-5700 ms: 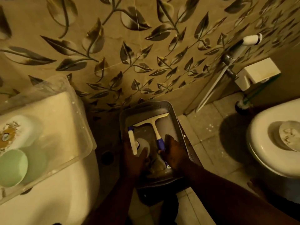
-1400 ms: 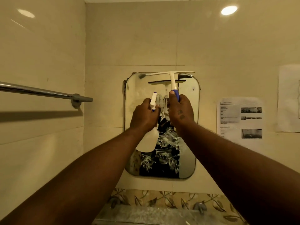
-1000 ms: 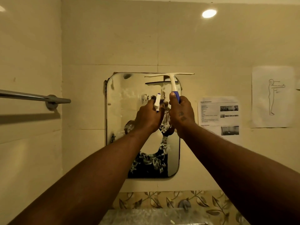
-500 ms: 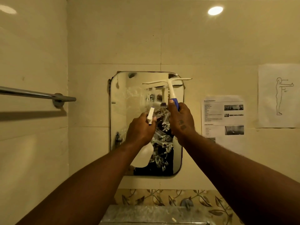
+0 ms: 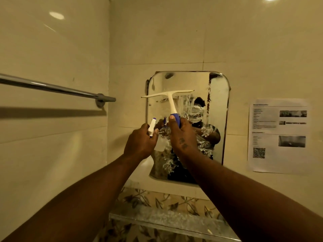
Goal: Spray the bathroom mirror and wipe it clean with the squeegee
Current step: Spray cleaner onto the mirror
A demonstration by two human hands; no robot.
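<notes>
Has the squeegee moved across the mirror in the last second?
Yes. The squeegee went from the mirror's top right corner leftward and lower; its blade now overhangs the left edge.

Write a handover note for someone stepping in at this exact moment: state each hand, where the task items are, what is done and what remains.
Left hand: closed around the spray bottle, nozzle up, at the mirror's left edge.
Right hand: gripping the squeegee by its blue handle, blade level across the upper left of the mirror.
Done: spray is on; white streaks cover the middle and lower glass.
Left: pull the squeegee down in passes until the streaks are gone. Whether the blade touches the glass cannot be told.
</notes>
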